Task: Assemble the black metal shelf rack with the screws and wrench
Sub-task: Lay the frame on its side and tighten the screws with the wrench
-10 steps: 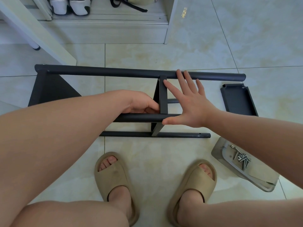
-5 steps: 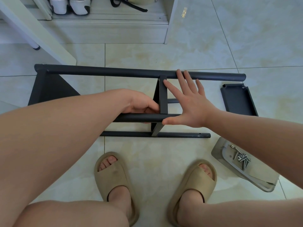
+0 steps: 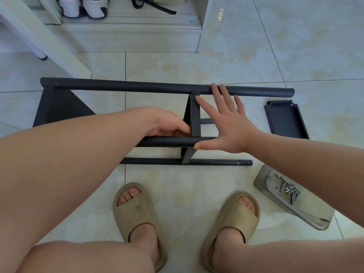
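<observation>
Two hands meet the black metal tube rack (image 3: 137,88) I see lying on pale floor tiles (image 3: 197,64), long axis left-right: left hand (image 3: 169,128) grips a tube (image 3: 167,141), right hand (image 3: 228,126) lies flat.

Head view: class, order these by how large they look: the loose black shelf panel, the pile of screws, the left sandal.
1. left sandal, though its nearness to the camera makes that lead unsure
2. loose black shelf panel
3. pile of screws, plainly smallest

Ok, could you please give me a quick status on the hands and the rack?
Left hand grips rack tube. Right hand open, spread beside middle shelf. Screws untouched in tray.
</observation>
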`<move>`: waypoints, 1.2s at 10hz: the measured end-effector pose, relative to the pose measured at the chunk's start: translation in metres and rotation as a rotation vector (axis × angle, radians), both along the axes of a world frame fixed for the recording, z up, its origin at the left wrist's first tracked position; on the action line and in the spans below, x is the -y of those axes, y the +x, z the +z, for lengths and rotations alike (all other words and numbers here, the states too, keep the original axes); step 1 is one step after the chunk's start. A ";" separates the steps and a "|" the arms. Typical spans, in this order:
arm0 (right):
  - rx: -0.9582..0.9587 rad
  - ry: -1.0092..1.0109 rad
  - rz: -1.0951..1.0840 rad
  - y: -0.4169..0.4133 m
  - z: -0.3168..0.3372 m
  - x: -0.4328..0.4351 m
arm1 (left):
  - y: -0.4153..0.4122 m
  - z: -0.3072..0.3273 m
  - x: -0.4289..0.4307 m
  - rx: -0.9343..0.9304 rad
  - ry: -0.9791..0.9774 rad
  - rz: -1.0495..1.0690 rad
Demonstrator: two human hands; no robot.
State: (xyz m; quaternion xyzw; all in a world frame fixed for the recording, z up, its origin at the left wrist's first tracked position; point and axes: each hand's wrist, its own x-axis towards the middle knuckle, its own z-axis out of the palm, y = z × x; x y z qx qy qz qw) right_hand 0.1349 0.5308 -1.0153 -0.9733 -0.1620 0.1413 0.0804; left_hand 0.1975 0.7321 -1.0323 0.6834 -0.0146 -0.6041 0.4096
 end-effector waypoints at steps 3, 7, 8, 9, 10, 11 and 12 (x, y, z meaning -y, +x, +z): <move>-0.011 0.004 -0.003 0.000 0.001 0.000 | 0.002 0.000 -0.004 -0.084 -0.065 0.020; -0.013 0.009 -0.005 0.000 0.002 -0.001 | 0.001 -0.004 -0.003 0.009 -0.029 0.015; -0.012 0.006 -0.006 0.000 0.002 -0.001 | 0.001 -0.003 -0.003 -0.046 -0.049 0.049; -0.013 0.009 -0.005 0.000 0.002 -0.001 | 0.001 -0.002 -0.001 -0.080 -0.036 0.060; -0.013 0.010 -0.003 0.000 0.002 -0.001 | 0.000 -0.004 0.001 -0.021 0.009 0.052; -0.009 0.009 -0.001 0.000 0.002 0.000 | 0.000 -0.005 0.002 0.001 0.005 0.035; -0.010 0.010 -0.001 0.000 0.002 -0.001 | 0.002 -0.004 0.000 -0.048 -0.022 0.035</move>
